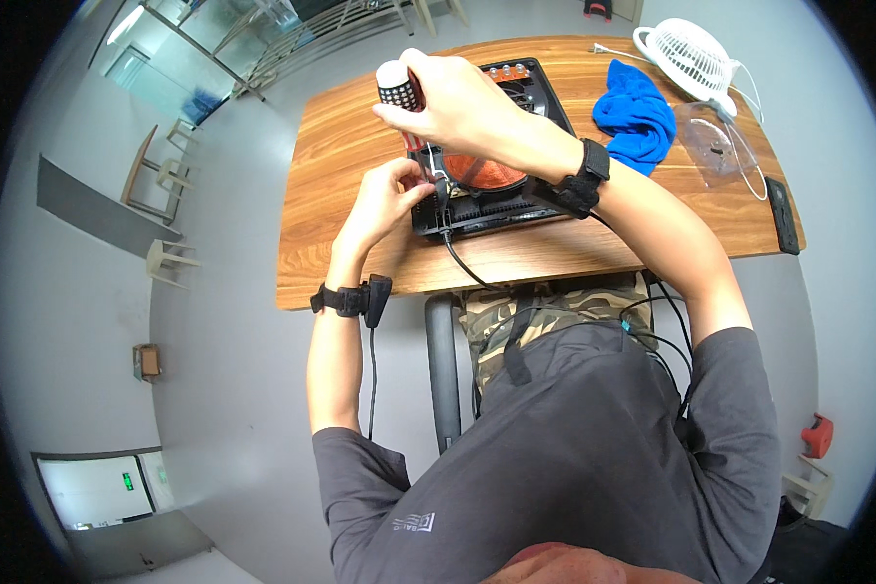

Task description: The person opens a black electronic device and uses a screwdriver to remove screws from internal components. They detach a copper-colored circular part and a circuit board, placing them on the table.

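Observation:
An opened induction cooker [552, 105] lies on the wooden table, its black casing showing a round copper coil [484, 173] and wiring. My right hand [462, 97] reaches across it, wrapped round the thick handle of a screwdriver [397, 86] with a white end, a dotted black band and red below. The screwdriver points down at the cooker's near left corner; its tip is hidden. Beside that corner, my left hand [384, 201] is closed, thumb and fingers pinched near the shaft. What they pinch is too small to tell. A black power cord [460, 261] leaves the casing there.
Right of the cooker lies a crumpled blue cloth [635, 115]. Farther right stand a white fan [686, 58] with its cable and a clear plastic tray [715, 146] with small dark parts. A black bar-shaped object [782, 216] lies along the table's [326, 175] right edge.

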Demonstrator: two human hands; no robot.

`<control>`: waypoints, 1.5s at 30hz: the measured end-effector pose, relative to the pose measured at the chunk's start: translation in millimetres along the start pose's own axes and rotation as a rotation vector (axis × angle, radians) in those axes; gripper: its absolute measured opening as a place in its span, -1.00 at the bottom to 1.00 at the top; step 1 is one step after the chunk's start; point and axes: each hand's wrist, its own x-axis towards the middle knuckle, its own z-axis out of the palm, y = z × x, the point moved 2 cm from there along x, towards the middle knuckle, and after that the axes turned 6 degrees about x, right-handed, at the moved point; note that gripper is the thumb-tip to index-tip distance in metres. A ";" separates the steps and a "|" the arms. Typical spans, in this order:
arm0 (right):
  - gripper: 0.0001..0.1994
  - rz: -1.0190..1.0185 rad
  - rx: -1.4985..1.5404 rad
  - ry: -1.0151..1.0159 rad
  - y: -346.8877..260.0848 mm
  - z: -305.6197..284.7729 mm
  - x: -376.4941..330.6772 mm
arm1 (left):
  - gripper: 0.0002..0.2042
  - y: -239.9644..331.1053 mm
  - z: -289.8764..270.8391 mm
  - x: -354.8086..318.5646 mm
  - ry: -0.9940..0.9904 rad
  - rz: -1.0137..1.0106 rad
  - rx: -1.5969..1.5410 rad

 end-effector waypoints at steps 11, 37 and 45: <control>-0.60 -0.057 0.066 0.102 3.3 -0.4 -0.7 | -0.85 -77.5 -19.2 -12.9 0.064 -0.138 0.200; -0.59 0.110 -0.013 0.083 23.1 -37.2 -20.3 | -0.83 -139.3 -6.9 -14.9 0.140 -0.273 0.259; -0.56 0.152 -0.074 0.191 48.5 -85.3 -36.9 | -0.82 -123.2 -17.1 -10.0 0.159 -0.258 0.267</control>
